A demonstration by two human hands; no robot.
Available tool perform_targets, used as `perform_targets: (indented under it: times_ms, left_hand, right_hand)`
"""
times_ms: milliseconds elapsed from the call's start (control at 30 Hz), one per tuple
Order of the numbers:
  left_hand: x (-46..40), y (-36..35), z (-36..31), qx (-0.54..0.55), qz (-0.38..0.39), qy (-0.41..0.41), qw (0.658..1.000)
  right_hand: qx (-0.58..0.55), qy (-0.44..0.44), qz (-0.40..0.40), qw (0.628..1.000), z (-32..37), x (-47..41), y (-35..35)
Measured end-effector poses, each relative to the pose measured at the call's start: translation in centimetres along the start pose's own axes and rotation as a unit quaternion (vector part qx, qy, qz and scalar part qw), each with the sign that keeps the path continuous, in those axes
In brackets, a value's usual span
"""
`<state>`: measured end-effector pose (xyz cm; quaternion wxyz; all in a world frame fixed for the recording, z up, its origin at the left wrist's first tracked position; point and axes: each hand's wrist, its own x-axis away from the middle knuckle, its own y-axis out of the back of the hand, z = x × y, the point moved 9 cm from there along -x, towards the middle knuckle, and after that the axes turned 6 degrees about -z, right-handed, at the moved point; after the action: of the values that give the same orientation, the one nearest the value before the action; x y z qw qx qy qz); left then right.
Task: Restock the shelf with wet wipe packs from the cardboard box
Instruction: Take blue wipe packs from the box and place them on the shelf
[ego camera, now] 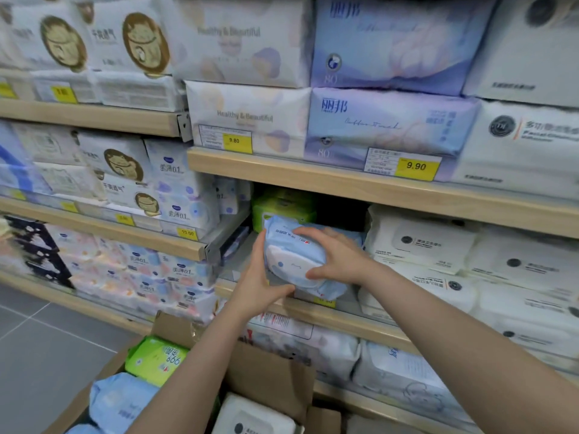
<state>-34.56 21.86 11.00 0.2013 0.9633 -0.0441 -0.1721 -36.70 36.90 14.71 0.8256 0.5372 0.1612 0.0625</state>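
- A person is holding a light-blue wet wipe pack (294, 255) with both hands at the front edge of a wooden shelf (329, 314) in the centre of the frame.
- The left hand (261, 281) is gripping the pack's left end, fingers running up its side and the thumb curling beneath its lower edge.
- The right hand (336, 255) is grasping the pack from the right, fingers lying over its top and the thumb pressing on its white flip lid.
- The pack is sitting tilted, its lid facing the camera, in the gap between the shelf's left bracket and stacks of white wipe packs (419, 242) to the right.
- A green wipe pack (282, 203) is lying deeper in the same gap, just behind the blue one.
- The cardboard box (272, 371) is standing open at the lower left of the frame, showing a green pack (156, 358), a blue pack (119, 402) and a white pack (253, 418) inside.
- Tissue bundles with yellow price tags (415, 166) are filling the board above, across the upper half of the frame.
- Grey floor tiles (47, 355) are showing at the lower left.
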Motion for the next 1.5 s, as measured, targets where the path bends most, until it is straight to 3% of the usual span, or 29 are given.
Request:
perform_targets:
  times_ms: [167, 467, 733, 967, 1500]
  left_hand:
    - [-2.8, -2.8, 2.3, 0.032, 0.066, 0.024, 0.997]
    - [-2.0, -6.6, 6.0, 0.009, 0.102, 0.055, 0.993]
    - [-2.0, -7.3, 5.2, 0.009, 0.093, 0.062, 0.994]
    - [-1.8, -7.7, 5.8, -0.005, 0.073, 0.063, 0.995]
    - [-2.2, -8.3, 6.5, -0.025, 0.038, 0.027, 0.999]
  right_hand:
    - [0.092, 0.000, -0.022, 0.995, -3.0, -1.9, 0.3]
    - [0.081, -0.024, 0.071, 0.994, -7.7, -1.3, -5.3]
    - [0.099, -0.029, 0.108, 0.989, -8.5, -1.1, -4.7]
    - [0.074, -0.046, 0.082, 0.993, -8.5, -0.9, -4.9]
    - [0.084, -0.057, 0.110, 0.989, -8.2, 0.0, -4.8]
